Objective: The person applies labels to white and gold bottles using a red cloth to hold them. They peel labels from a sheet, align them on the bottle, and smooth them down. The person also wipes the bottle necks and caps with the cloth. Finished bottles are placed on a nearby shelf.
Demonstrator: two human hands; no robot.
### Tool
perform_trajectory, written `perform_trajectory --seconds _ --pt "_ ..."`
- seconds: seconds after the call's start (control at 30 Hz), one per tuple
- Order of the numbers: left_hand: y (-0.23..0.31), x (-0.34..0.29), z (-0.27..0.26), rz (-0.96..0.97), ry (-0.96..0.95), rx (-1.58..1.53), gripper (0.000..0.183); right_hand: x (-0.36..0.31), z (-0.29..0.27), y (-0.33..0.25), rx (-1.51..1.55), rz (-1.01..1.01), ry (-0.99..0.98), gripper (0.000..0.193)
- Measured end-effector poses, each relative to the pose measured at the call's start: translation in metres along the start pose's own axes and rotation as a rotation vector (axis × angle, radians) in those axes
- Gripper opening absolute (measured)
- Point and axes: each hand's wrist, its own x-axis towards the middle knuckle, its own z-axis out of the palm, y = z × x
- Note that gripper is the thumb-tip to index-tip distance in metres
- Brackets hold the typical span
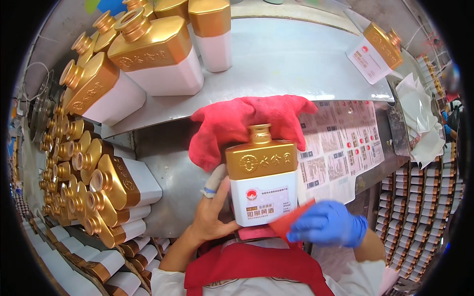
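Observation:
A bottle [261,185] with a gold shoulder and white body lies tilted back in front of me, its neck resting against a bunched red cloth [252,118]. Labels show on its white front. My left hand [212,212], bare with a wrap on one finger, grips the bottle's lower left side, its thumb at the bottom corner. In a blue glove, my right hand [326,224] holds a flat red scraper [292,219] against the lower right of the white front. The glove hides part of the scraper.
Several gold-and-white bottles [158,59] stand on the metal shelf [286,49] at far left; another bottle [376,53] stands at its right end. Stacked bottles [126,182] lie at left. Printed label sheets [340,143] are on the right, with racked bottles [417,212] beyond.

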Motion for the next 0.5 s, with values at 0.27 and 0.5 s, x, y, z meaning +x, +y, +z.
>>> perform_trajectory --seconds 0.27,0.5 --pt "0.003 -0.002 0.000 -0.059 -0.044 0.035 0.102 0.049 -0.061 0.039 0.444 0.450 0.482 0.025" --pt "0.017 -0.003 0.014 -0.104 0.033 0.087 0.106 0.135 -0.078 0.084 0.123 0.380 0.104 0.024"
